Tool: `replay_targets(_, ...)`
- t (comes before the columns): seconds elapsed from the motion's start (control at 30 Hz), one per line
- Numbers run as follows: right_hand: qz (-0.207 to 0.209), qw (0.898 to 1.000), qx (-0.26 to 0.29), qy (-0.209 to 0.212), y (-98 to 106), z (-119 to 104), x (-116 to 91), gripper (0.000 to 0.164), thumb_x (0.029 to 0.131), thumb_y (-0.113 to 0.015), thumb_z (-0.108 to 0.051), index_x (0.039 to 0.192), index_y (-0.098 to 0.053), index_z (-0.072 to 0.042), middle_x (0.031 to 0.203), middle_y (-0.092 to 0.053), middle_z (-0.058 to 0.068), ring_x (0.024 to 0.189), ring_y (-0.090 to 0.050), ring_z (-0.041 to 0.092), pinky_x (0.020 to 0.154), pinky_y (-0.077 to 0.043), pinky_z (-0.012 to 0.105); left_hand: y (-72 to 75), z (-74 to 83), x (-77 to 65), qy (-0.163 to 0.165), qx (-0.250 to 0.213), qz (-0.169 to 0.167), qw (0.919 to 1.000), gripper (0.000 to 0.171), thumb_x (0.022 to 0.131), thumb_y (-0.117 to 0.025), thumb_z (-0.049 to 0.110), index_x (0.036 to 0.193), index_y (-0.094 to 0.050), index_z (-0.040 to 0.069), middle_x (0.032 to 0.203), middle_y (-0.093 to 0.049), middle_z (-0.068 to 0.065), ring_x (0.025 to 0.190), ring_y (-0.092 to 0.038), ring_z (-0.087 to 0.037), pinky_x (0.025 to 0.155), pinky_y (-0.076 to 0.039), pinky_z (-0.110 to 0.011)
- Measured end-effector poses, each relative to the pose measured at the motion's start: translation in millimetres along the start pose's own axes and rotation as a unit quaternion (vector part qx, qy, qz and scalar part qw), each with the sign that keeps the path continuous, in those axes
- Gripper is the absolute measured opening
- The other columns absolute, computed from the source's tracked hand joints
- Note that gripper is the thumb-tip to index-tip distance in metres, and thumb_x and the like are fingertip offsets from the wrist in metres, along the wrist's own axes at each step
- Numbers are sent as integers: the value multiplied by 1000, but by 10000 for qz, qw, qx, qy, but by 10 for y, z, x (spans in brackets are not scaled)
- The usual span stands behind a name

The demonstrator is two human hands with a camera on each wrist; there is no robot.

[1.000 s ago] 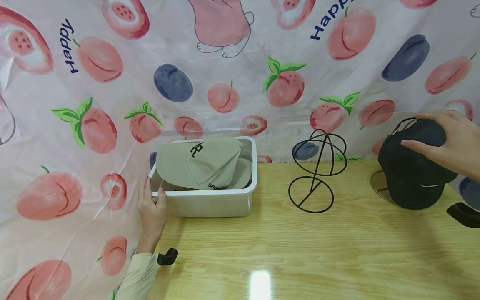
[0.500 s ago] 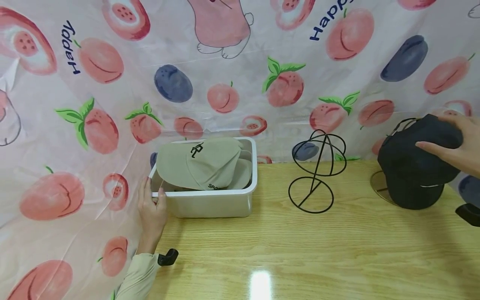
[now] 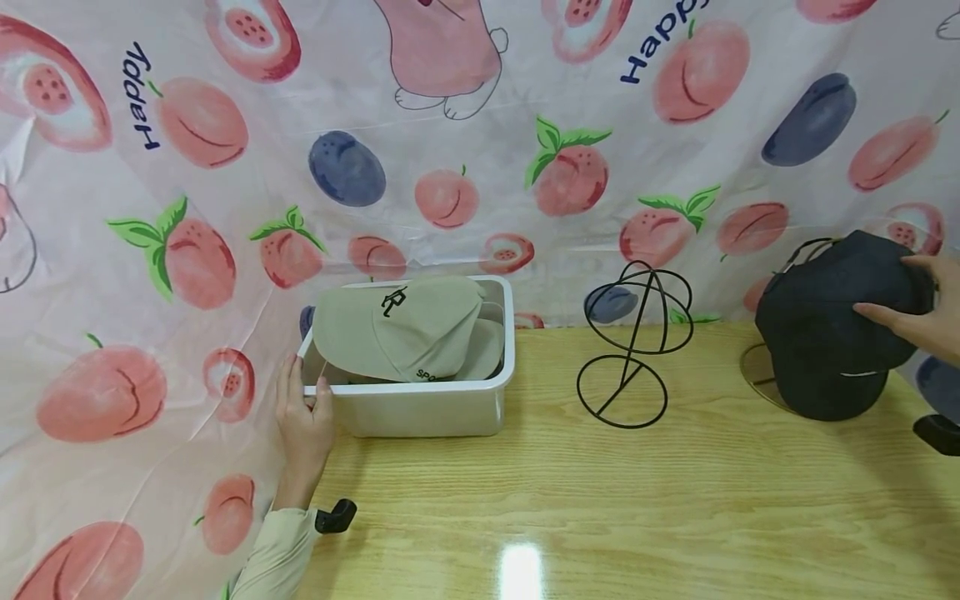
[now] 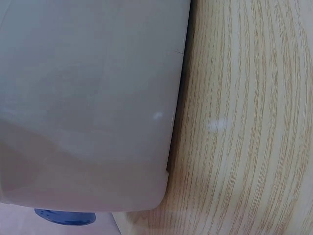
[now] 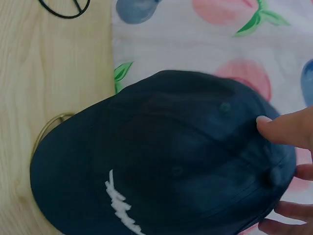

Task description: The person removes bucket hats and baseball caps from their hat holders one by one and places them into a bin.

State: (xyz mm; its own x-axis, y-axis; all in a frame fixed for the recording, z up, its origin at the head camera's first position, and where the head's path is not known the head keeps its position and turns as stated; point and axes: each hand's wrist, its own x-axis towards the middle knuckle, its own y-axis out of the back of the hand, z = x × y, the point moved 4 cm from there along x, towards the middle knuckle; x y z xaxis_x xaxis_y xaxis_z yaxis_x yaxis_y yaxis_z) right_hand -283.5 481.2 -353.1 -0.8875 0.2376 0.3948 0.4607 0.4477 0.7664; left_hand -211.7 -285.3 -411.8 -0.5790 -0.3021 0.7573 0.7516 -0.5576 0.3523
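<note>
At the left, my left hand [image 3: 302, 425] rests at the front left corner of a white plastic storage box [image 3: 420, 408], its extended fingers along the side and its thumb at the front rim. A beige baseball cap [image 3: 397, 325] with a dark emblem lies in the box, over another pale cap [image 3: 483, 346]. At the right, a black baseball cap [image 3: 832, 333] sits over a gold-coloured wire stand, mostly hidden, brim toward me. My right hand [image 3: 937, 308] spreads around the back of its crown. In the right wrist view, the thumb [image 5: 281, 128] touches the crown and the fingertips lie at its edge.
An uncovered black wire hat stand [image 3: 633, 350] stands between the box and the black cap. The gold-coloured base [image 3: 761, 375] of the other stand shows left of the black cap. A fruit-print cloth [image 3: 480, 142] hangs behind the wooden tabletop [image 3: 600, 500].
My right hand has slid rightward and slightly down over the black cap's crown, baring more of it. The cap's brim, the box and my left hand stay in place.
</note>
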Motion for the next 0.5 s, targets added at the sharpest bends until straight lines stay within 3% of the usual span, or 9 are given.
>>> replay_targets(0.03,-22,10000,35,-22,-30,79,19,86,82,-67,-37,146,-24,3,137,-33,31,128,-30,45,108,-22,53,1,2,0,-4,-2,5,10000,49,89,-53,12,134,-47,-8,141,-43,-20,130,-39,-31,76,-37,-12)
replay_targets(0.1,74,9998,-171,-82,-154,407,124,85,80,-69,-39,148,-27,-9,123,-42,20,112,-44,32,98,-36,47,2,7,1,-15,-23,8,10000,49,90,-52,13,134,-47,-8,141,-43,-19,130,-39,-31,74,-38,-13)
replay_targets(0.13,164,9996,-232,-95,-217,555,164,84,80,-68,-42,149,-26,-17,118,-42,18,106,-44,30,91,-38,47,3,9,2,-23,-35,19,10000,49,90,-52,13,134,-47,-8,141,-44,-19,129,-40,-31,73,-38,-14)
replay_targets(0.17,184,9995,-203,-144,-256,652,192,84,80,-69,-41,149,-26,-18,117,-42,18,104,-44,31,89,-38,49,4,11,3,-23,-44,22,10000,49,90,-52,13,134,-47,-8,141,-43,-18,129,-40,-30,71,-39,-14)
replay_targets(0.2,120,9997,-193,-124,-268,687,209,85,80,-69,-36,148,-26,-10,117,-38,30,101,-41,41,87,-36,56,5,12,5,-22,-46,23,10000,49,90,-52,13,134,-47,-8,141,-43,-18,129,-40,-30,70,-40,-15)
replay_targets(0.27,412,9983,-220,-353,-303,718,184,78,83,-59,-48,148,-28,-20,116,-42,18,100,-43,27,86,-37,53,7,18,8,-30,-65,28,10000,49,90,-52,12,134,-47,-8,141,-44,-17,128,-41,-30,69,-40,-16)
replay_targets(0.37,531,9973,191,-465,-151,273,-13,70,86,-52,-28,144,-29,3,127,-37,33,112,-37,46,94,-29,63,5,23,9,-41,-87,26,9999,48,90,-53,12,133,-48,-8,141,-44,-17,128,-41,-30,70,-41,-18)
replay_targets(0.43,756,9960,175,-453,-48,-9,-144,61,87,-44,-20,139,-33,9,121,-40,35,107,-40,47,89,-31,62,4,28,7,-64,-87,49,9999,48,89,-53,12,133,-48,-8,140,-45,-17,127,-42,-30,73,-43,-22)
replay_targets(0.5,841,9958,233,-267,58,-255,-239,56,79,-36,-1,130,-30,21,117,-34,45,102,-34,58,86,-30,64,0,28,1,-71,-92,53,9999,48,89,-53,11,132,-49,-8,140,-45,-17,127,-42,-30,76,-43,-25)
